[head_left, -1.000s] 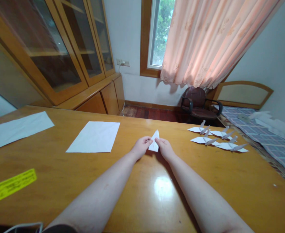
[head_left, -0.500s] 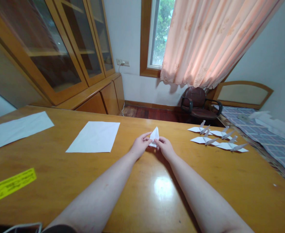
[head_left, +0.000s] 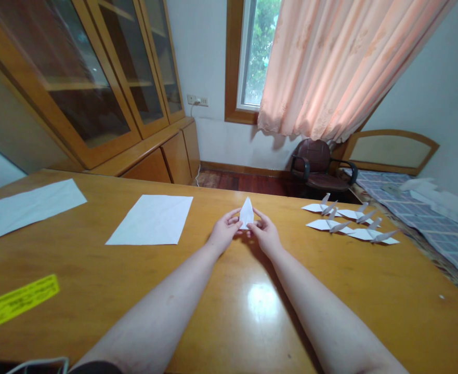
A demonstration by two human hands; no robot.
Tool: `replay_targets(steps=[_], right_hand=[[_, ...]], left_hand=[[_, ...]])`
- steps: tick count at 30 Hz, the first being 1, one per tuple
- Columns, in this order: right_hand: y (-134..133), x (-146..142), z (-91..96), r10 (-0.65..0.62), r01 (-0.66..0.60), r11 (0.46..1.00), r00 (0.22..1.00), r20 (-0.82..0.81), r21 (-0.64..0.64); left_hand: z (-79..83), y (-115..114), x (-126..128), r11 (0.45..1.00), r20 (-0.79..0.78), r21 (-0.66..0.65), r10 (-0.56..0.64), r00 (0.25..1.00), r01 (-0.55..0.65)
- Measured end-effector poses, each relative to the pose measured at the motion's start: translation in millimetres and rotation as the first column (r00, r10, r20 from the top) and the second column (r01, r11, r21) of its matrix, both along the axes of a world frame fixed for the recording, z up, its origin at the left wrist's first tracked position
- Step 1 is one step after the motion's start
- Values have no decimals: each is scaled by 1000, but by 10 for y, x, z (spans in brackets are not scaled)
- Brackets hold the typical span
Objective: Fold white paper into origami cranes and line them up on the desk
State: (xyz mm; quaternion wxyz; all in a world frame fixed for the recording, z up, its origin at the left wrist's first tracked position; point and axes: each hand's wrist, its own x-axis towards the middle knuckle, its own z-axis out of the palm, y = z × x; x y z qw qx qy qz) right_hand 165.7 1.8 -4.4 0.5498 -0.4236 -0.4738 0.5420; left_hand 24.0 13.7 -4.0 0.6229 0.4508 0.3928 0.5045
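Observation:
A small piece of folded white paper [head_left: 246,214] with a pointed top is held up between my two hands, just above the table. My left hand [head_left: 225,231] grips its left side, thumb on the front and fingers around the edge. On the right side my right hand [head_left: 265,234] pinches it the same way, its index finger stretched along the edge. The fingers behind the paper are partly hidden. Several folded paper cranes [head_left: 330,224] stand together to the right of my hands. A flat white sheet [head_left: 151,221] lies to the left.
Another white sheet [head_left: 29,208] lies at the table's far left, above a yellow printed strip [head_left: 18,304]. The wooden table [head_left: 213,311] ends just beyond my hands. Behind it are a glass-door cabinet [head_left: 135,130], an armchair [head_left: 316,166] and a bed [head_left: 416,208].
The folded paper has turned from a tilted view to a more upright, front-facing one, its tip shifting slightly left and rising. My right index finger now reaches up along its edge.

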Motion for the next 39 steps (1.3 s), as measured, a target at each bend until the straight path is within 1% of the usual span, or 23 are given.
replay_targets(steps=[7,11,15,20,24,26,31,33,35,37,39], right_hand=[[20,-7,-46,-10,11,1000,1000,-19,6],[23,-5,-57,-9,11,999,999,-44,30],[28,20,-72,-1,2,1000,1000,-12,21],[37,45,-81,-43,43,999,999,7,-5],[15,37,-40,-55,55,998,998,14,-30],[2,34,-22,-47,46,998,999,-6,-47],[-5,39,-13,31,-46,994,988,-149,-95],[0,40,-11,20,-30,995,994,-107,-97],[4,40,-10,-10,10,996,1000,0,-93],[9,38,-13,-19,26,996,996,82,-84],[16,37,-22,-13,21,997,995,99,-72]], left_hand=[[23,-12,-10,1000,15,23,-8,1000,8],[21,-12,-5,1000,19,20,6,1000,-7],[-12,-3,-5,999,30,43,23,999,-25],[-84,22,-26,994,-26,105,15,1000,-13],[-83,25,-36,994,-81,103,40,996,-31],[-59,17,-35,995,-80,91,51,995,-43],[-4,-2,-44,999,-18,10,32,999,-32],[-4,1,-57,1000,-35,-7,10,999,-10],[-13,10,-70,1000,-90,7,-4,996,5],[-19,18,-80,999,-169,46,8,986,0],[-14,17,-82,995,-236,99,31,971,-8]])
